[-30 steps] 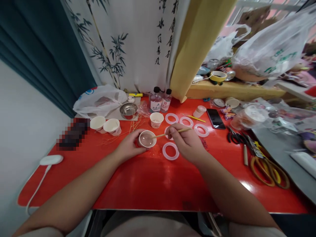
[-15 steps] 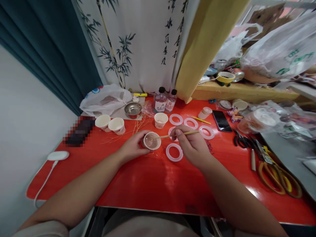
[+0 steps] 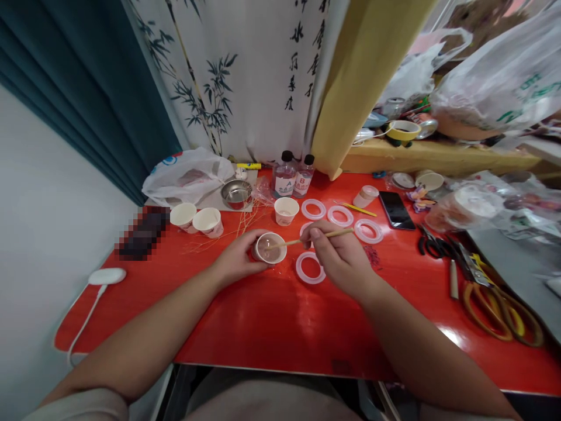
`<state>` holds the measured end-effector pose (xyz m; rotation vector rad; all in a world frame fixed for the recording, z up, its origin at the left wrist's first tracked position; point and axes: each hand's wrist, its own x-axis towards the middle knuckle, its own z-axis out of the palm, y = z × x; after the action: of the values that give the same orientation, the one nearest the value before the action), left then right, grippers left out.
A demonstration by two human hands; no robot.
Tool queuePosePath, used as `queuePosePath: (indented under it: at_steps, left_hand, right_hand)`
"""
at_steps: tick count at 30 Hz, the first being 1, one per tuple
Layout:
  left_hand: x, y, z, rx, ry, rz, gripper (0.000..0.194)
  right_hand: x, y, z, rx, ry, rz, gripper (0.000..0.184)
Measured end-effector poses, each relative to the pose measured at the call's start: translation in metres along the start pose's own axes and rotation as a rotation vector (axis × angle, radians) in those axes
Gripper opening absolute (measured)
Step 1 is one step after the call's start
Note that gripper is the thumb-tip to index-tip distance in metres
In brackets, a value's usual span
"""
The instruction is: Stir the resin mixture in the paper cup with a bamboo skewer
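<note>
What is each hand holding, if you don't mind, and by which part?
The left hand grips a paper cup by its side; the right hand pinches a wooden stick near its middle, tip in the cup.

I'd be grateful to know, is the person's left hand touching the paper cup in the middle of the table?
Touching: the head view shows the left hand gripping the side of the paper cup.

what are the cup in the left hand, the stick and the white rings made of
The cup looks like paper: matte white wall, rolled rim, like a disposable cup. The stick looks like bare wood or bamboo: pale, thin, no visible varnish. The rings look like silicone or soft plastic, translucent white with a slight sheen; the look can't settle which.
</note>
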<state>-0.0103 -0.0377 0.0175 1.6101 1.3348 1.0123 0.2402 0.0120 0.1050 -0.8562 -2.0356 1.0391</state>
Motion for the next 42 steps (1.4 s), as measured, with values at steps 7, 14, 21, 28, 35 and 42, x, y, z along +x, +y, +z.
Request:
queuePosePath:
  at_steps: [7, 14, 21, 28, 35, 42]
  left_hand:
    - [0.0000, -0.0037, -0.0001, -0.003, 0.005, -0.007, 0.065]
    - [0.0006, -0.0031, -0.0007, -0.003, 0.000, -0.005, 0.065]
    - [0.0003, -0.0023, -0.0007, -0.003, 0.005, -0.018, 0.065]
    - [0.0008, 0.0049, -0.0013, 0.002, -0.013, -0.037, 0.063]
    - [0.0002, 0.0007, 0.0008, -0.006, -0.010, -0.024, 0.064]
    - [0.0003, -0.0028, 0.0015, -0.024, 0.002, -0.020, 0.065]
  right_hand:
    - [0.0004, 0.0014, 0.0017, 0.002, 0.024, 0.001, 0.034]
    - [0.0005, 0.0032, 0.0025, 0.029, 0.021, 0.012, 0.035]
    - [0.0005, 0.0052, 0.0027, 0.038, 0.020, 0.019, 0.036]
    - [0.0002, 0.0030, 0.0024, 0.097, 0.051, 0.032, 0.037]
    - [0.0002, -0.0019, 0.0023, 0.095, 0.021, -0.031, 0.035]
    - [-0.0018, -0.0032, 0.0012, -0.004, -0.033, -0.021, 0.037]
